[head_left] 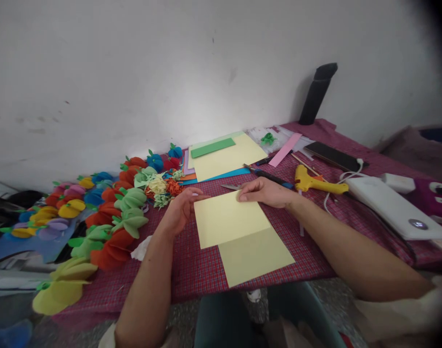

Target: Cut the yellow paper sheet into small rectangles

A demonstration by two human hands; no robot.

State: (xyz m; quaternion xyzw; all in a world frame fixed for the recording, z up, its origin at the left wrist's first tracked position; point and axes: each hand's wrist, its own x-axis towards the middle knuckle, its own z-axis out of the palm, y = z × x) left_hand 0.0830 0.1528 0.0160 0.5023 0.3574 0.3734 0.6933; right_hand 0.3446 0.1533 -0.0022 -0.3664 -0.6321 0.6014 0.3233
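Observation:
A pale yellow paper sheet (pixel 243 237) lies folded over on the red checked tablecloth (pixel 192 266), its upper flap covering about half of the lower part. My left hand (pixel 181 210) pinches the far left corner of the folded flap. My right hand (pixel 264 191) presses fingers down on the far right corner of the fold. Both hands rest at the sheet's far edge.
Coloured paper flowers (pixel 112 212) pile along the left. Behind the sheet lie a stack of coloured papers (pixel 224 157), scissors (pixel 231 186), pens and a pink strip (pixel 284 150). To the right are a yellow glue gun (pixel 315 182), a phone (pixel 333 155) and a white power bank (pixel 395 208). A wall stands close behind.

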